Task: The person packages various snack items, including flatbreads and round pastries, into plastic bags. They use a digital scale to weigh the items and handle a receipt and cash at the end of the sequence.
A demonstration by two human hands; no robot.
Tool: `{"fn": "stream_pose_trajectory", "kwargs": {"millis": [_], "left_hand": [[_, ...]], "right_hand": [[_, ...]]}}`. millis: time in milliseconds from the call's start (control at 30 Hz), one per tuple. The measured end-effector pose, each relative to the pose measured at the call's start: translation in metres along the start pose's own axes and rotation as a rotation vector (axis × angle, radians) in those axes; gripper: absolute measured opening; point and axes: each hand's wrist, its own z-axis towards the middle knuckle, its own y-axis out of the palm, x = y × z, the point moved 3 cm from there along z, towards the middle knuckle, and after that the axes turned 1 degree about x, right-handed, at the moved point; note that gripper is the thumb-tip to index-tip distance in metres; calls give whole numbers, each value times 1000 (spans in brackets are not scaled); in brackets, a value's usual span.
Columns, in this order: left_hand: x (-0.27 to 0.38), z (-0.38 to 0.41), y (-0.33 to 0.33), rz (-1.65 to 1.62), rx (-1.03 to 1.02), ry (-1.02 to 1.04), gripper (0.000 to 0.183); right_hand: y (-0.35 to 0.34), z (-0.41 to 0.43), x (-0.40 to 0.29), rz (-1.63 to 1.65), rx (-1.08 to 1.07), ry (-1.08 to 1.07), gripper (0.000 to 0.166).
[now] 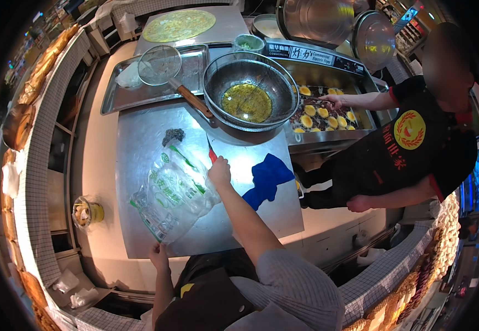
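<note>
My right hand grips a knife by its red handle, its thin blade pointing away from me over the steel table. My left hand is at the table's near edge, its fingertips at the corner of a clear plastic bag with green print; whether they pinch it is hard to tell. The bag lies flat and crumpled. Beyond it sits a dark steel-wool scourer. A blue cloth lies to the right of the knife. A large steel basin with a mesh basket and yellow oil stands beyond.
At the right, a co-worker reaches over an electric fryer with round yellow pieces frying. A wooden-handled skimmer rests across a steel tray. A flat round of dough lies at the back; a bin stands left.
</note>
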Motion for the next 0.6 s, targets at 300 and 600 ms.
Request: {"fn": "stream_pose_trajectory", "kwargs": {"millis": [300,600], "left_hand": [[45,-23,-1,356,248,343,47],[125,-62,63,82,-499,218,36]], "right_hand": [[-25,-75,77,475,-42,32,31],[-61,-169,55,886,-330,-74,25]]}}
